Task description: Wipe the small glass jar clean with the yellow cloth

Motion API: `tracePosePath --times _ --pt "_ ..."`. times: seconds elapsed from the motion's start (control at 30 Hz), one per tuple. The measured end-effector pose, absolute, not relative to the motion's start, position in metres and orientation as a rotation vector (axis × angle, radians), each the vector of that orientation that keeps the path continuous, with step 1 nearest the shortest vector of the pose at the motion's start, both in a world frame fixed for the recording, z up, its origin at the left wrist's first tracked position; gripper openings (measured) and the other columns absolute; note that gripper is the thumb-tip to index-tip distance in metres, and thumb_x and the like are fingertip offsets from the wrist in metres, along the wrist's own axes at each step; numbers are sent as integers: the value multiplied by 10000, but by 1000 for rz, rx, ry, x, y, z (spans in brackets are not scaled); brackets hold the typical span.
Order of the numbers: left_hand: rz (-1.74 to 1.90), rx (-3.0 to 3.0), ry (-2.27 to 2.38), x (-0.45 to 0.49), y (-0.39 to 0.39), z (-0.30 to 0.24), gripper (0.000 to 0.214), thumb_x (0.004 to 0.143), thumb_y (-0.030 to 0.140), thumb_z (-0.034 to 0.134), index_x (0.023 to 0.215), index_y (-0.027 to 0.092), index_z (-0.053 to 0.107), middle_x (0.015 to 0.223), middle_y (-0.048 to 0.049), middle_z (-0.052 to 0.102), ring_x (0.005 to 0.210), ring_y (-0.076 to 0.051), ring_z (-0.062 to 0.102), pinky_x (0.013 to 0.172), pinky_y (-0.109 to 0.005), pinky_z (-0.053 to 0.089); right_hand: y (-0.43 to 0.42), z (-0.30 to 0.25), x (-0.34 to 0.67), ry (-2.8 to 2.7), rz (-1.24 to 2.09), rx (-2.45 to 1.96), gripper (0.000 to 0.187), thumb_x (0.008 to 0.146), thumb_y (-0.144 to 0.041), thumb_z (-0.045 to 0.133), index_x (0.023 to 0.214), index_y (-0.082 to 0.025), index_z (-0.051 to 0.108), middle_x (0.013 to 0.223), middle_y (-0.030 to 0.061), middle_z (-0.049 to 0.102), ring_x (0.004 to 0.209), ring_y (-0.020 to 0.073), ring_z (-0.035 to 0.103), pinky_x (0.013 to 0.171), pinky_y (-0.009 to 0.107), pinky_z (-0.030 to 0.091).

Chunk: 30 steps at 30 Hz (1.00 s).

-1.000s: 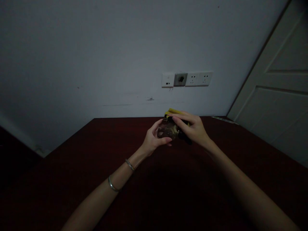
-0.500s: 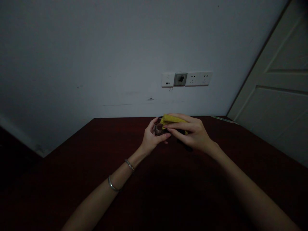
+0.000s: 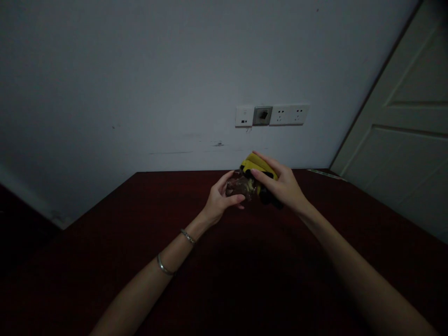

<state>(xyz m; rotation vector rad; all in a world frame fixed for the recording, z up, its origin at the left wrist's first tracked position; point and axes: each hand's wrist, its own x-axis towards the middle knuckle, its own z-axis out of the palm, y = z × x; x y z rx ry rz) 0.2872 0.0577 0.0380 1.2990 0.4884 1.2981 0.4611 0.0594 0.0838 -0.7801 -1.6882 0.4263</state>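
Observation:
Both hands meet above the far part of a dark red table (image 3: 140,224). My left hand (image 3: 219,200) curls round a small clear glass (image 3: 239,187), holding it tilted in the air. My right hand (image 3: 280,186) grips a yellow cloth (image 3: 257,166) with a dark underside and presses it against the glass. Two bracelets ring my left wrist. The light is dim, so the details of the glass are hard to make out.
A pale wall stands behind the table, with a row of white sockets and a switch (image 3: 272,115) on it. A white panelled door (image 3: 406,126) is at the right. A thin pale strip (image 3: 325,174) lies at the table's far right edge.
The right hand has slid the yellow cloth from over the glass's top to its right side and a little upward. The left hand has turned the glass slightly.

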Motion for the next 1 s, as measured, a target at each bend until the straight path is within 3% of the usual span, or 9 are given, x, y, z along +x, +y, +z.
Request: tracePosePath --times 0.1,0.37,0.63,0.83,1.0 --pt "1278 1223 450 288 55 41 708 615 342 785 1243 205 487 1042 -98 627 670 -220 692 451 -240 531 56 84 460 -1690 369 -750 336 809 -326 644 1127 -220 670 1111 61 704 998 236 665 888 433 534" --pt "1339 1035 423 297 48 49 494 703 408 737 1114 193 566 979 -62 637 729 -156 651 480 -213 563 41 85 453 -1916 -81 -450 373 811 -168 628 1171 -261 645 1209 45 655 1109 216 619 940 395 517" --pt "1231 1134 410 293 51 45 634 653 353 760 1219 224 504 1065 -96 629 759 -243 700 472 -245 559 50 83 455 -1665 137 -691 275 827 -259 621 1092 -246 693 1089 39 713 999 216 672 908 400 539" --pt "1130 1052 334 294 52 41 618 709 589 631 1149 160 566 1025 -134 660 617 -230 698 431 -257 524 60 78 455 -1584 342 -809 315 838 -376 596 1090 -215 693 1092 63 711 991 235 671 892 425 540" --pt "1041 845 342 292 56 40 647 759 681 525 1069 122 620 998 -149 674 683 -201 671 420 -227 487 61 76 455 -1694 228 -747 334 838 -333 599 1150 -229 656 1159 61 679 1062 220 631 943 421 501"
